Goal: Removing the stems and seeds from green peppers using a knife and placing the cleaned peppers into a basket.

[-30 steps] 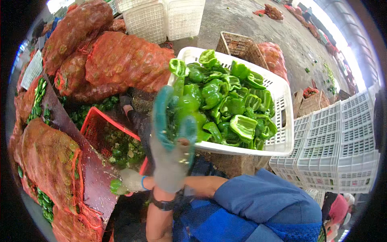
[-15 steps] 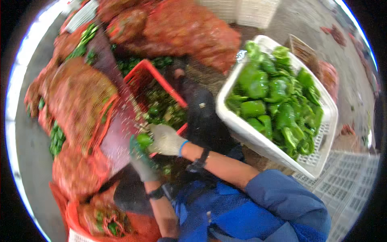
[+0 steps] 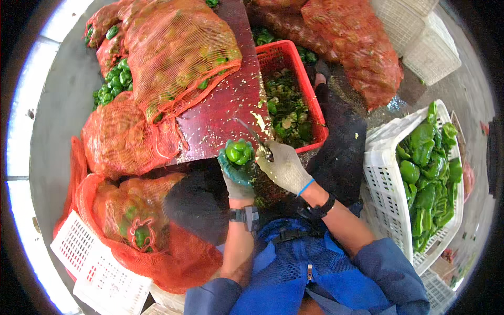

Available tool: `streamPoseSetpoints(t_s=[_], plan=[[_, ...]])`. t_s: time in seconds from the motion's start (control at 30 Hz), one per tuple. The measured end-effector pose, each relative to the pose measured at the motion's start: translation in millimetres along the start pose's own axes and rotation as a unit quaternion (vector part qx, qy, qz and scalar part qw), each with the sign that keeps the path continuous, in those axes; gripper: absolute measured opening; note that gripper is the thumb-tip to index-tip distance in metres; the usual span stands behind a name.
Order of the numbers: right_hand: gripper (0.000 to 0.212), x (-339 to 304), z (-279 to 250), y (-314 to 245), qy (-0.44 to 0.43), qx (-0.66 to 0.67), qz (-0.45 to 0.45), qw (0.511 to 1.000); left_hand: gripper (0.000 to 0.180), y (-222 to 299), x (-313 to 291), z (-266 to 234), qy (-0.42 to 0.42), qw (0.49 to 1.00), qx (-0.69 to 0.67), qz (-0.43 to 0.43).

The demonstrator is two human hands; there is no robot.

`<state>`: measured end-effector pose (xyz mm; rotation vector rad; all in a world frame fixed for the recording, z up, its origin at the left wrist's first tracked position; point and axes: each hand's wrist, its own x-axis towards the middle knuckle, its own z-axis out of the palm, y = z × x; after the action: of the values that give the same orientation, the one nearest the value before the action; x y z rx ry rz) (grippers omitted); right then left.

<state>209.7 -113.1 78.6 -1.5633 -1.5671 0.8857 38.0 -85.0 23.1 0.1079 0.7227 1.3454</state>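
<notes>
My left hand (image 3: 236, 176), in a green-coated glove, is closed round a green bell pepper (image 3: 239, 152) near the front edge of a dark red table (image 3: 215, 115). Just to its right, my right hand (image 3: 285, 167), in a pale knitted glove, grips a knife (image 3: 251, 131). The blade points up and left over the table, and most of the handle is hidden in my fingers. Pale seeds lie scattered on the table. Beyond my right hand stands a red crate (image 3: 317, 113) with pepper cores and green scraps inside.
A white basket (image 3: 386, 194) full of green peppers stands at the right. Orange mesh sacks (image 3: 181, 52) of peppers lie on the table and left side; another sack (image 3: 352, 47) is at the back. White crates (image 3: 113, 278) sit at lower left, and stacked crates (image 3: 433, 50) at upper right.
The view has swung, so the table and red crate sit farther right. My hands have come slightly apart; the pepper stays in my left hand, and the knife now shows clearly in my right.
</notes>
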Motion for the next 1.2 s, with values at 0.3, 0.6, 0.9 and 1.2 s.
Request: streamPoseSetpoints(t_s=[0.3, 0.6, 0.9, 1.2], plan=[[0.031, -7, 39, 2, -0.036, -0.036, -0.039, 0.998, 0.059, -4, 9, -3, -0.015, 1.000, 0.001, 0.002], [0.017, 15, 64, 8, -0.068, -0.064, -0.082, 0.992, 0.056, 7, 23, -39, -0.034, 0.999, 0.031, 0.025], [0.019, 42, 60, -6, -0.210, -0.060, -0.003, 0.976, 0.050, 26, 12, -23, -0.018, 0.978, 0.179, 0.102], [0.022, 57, 86, -5, -0.081, -0.119, -0.002, 0.990, 0.062, 15, 39, -22, 0.043, 0.980, 0.146, 0.130]])
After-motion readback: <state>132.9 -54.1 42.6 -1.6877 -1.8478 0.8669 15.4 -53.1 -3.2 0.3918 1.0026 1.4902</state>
